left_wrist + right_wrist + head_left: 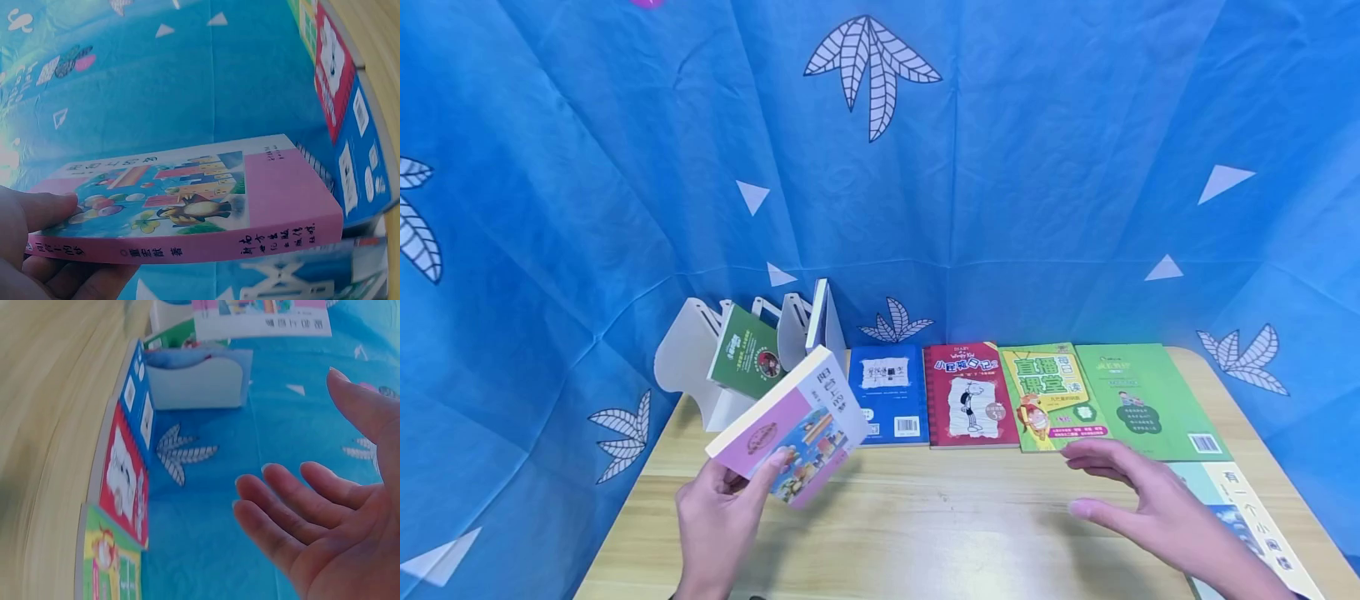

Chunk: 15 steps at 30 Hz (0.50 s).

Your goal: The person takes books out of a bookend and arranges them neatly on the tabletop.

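In the head view my left hand (pixel 722 521) grips a pink-and-white book (pixel 808 433) by its lower left edge, thumb on the cover, holding it tilted above the table. The left wrist view shows the pink spine of this book (pixel 275 231) and the fingers beneath it. Just behind it stands a white desk book rack (pixel 685 358). A green book (pixel 748 358) leans in the rack, and a thin book (pixel 817 317) stands upright at its right end. My right hand (pixel 1150 500) hovers over the right side, thumb apart from the fingers, holding nothing.
Along the table's back lie a blue book (pixel 891 396), a red book (pixel 955 358), a green-and-yellow book (pixel 1052 400) and a large green book (pixel 1157 400). Another book (pixel 1262 517) lies at the right, partly behind the right forearm. Blue patterned cloth (pixel 1000 167) surrounds the wooden table (pixel 940 517).
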{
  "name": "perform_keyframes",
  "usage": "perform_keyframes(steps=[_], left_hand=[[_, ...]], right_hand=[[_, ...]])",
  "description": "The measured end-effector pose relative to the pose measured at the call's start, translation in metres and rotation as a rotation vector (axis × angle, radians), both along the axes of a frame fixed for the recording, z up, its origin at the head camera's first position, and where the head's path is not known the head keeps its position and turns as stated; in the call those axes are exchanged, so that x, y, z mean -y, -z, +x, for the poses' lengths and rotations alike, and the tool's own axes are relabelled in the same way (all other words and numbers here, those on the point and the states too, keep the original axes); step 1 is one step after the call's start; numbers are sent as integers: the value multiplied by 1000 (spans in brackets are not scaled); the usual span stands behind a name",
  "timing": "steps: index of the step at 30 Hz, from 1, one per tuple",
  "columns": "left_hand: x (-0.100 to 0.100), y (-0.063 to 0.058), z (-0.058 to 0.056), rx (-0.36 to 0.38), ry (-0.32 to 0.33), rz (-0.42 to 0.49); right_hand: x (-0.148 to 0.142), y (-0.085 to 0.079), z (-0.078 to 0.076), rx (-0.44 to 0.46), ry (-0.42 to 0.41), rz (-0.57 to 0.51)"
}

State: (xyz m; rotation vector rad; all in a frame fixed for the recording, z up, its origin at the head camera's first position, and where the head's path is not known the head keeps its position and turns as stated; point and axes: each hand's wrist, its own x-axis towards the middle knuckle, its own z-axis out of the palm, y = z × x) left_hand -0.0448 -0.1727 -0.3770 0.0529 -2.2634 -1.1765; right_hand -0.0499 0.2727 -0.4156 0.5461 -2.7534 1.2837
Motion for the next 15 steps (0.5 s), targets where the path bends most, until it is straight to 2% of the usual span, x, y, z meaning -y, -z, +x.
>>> perform_keyframes(steps=[7,11,15], left_hand=[[-20,3,4,69,82,46],[-29,5,5,83,126,56],[-37,9,6,101,191,106]], right_hand=[[25,-8,-1,-38,-58,-35],[38,-10,-1,-41,-73,-50],[50,-10,1,10,-93,-66]])
